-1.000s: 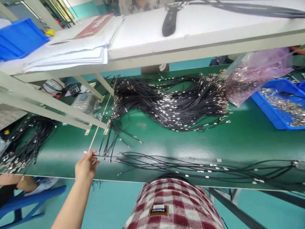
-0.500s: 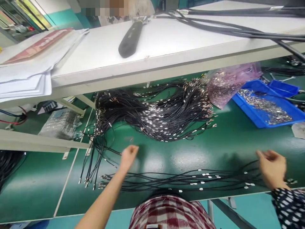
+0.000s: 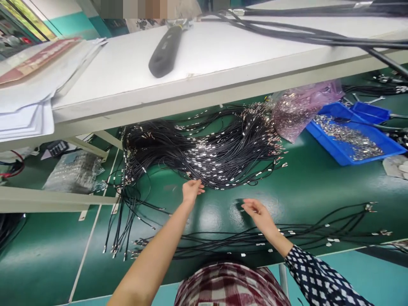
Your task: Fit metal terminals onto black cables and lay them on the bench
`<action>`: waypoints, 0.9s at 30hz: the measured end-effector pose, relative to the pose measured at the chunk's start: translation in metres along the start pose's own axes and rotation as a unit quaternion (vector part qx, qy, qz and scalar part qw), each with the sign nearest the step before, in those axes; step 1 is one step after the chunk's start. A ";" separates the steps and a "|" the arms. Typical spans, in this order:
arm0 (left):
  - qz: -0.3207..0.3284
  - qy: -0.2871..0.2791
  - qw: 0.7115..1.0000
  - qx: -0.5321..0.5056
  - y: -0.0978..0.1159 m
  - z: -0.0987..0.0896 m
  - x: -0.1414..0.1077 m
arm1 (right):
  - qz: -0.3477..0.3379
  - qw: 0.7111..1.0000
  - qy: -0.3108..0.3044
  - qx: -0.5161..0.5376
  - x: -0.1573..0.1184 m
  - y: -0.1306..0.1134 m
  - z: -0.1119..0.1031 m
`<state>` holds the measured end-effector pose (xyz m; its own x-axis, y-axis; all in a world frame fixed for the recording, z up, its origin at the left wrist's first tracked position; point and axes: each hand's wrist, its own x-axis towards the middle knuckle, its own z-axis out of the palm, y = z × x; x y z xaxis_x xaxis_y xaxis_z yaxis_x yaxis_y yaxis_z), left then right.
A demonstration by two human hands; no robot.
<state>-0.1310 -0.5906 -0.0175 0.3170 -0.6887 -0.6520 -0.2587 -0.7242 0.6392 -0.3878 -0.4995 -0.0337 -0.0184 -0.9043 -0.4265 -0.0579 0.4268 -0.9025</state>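
A large bundle of thin black cables (image 3: pixel 219 157) with white labels and metal terminal ends lies across the green work surface. At its lower edge is my left hand (image 3: pixel 191 191), fingers loosely bent and partly apart, fingertips close to the lowest cables; whether they touch one is unclear. My right hand (image 3: pixel 259 214) hovers to the right of it, fingers stretched out and nothing visible in them. Beneath both forearms, a smaller row of labelled black cables (image 3: pixel 223 243) runs along the front edge of the bench.
Overhead a white shelf (image 3: pixel 204 63) carries a black-handled tool (image 3: pixel 165 53), papers (image 3: pixel 28 97) and thick cables (image 3: pixel 287 32). To the right are a pink bag of metal parts (image 3: pixel 295 110) and a blue tray (image 3: pixel 347 157) of small terminals. A clear bag (image 3: pixel 73 170) lies left.
My right hand has moved left from the right ends of the front cables, which now show. My left hand has moved up and right to the large bundle, its fingers loosening.
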 end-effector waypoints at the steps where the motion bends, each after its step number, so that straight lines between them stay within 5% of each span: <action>1: -0.005 -0.004 1.000 0.001 0.003 0.003 0.002 | 0.000 1.000 -0.010 0.004 -0.001 0.000 0.008; 8: -0.078 -0.031 0.996 0.006 0.032 0.008 0.022 | -0.013 0.996 -0.073 0.040 -0.012 -0.004 0.043; 16: -0.061 -0.107 0.992 -0.026 0.044 -0.016 -0.013 | 0.033 0.991 -0.095 0.093 -0.031 -0.003 0.036; 21: 0.000 -0.177 0.979 -0.100 0.039 -0.022 -0.057 | 0.093 0.975 -0.133 0.152 -0.043 -0.019 0.033; 27: 0.038 -0.265 0.954 -0.139 -0.020 -0.018 -0.158 | 0.167 0.912 -0.224 0.300 -0.047 -0.048 0.032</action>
<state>-0.1594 -0.4673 0.0802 -0.2169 -0.7122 -0.6676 0.0127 -0.6859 0.7276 -0.3521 -0.4776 0.0277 0.4820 -0.6867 -0.5441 0.4353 0.7267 -0.5315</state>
